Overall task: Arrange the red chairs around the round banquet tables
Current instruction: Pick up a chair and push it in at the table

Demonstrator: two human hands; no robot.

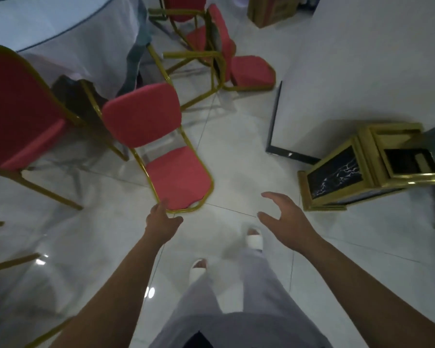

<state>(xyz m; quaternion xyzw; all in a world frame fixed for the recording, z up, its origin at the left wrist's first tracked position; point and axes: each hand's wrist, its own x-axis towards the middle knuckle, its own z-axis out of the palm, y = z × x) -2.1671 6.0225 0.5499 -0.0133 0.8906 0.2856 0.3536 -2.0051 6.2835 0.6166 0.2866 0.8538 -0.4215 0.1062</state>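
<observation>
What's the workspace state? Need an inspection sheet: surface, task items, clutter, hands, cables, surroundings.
Surface: glossy white tiled floor.
Job's things: nearest red chair stands apart from the round table, seat front toward the person; second chair at left; two far chairs close together behind.
Clutter: gold-and-black bin at right; cardboard box at top.
Hands: left hand at the nearest chair's front seat rim, grip unclear; right hand open, holding nothing.
Cables: nothing seen.
Surroundings: white tablecloth hangs to the floor; person's white slippers below.
</observation>
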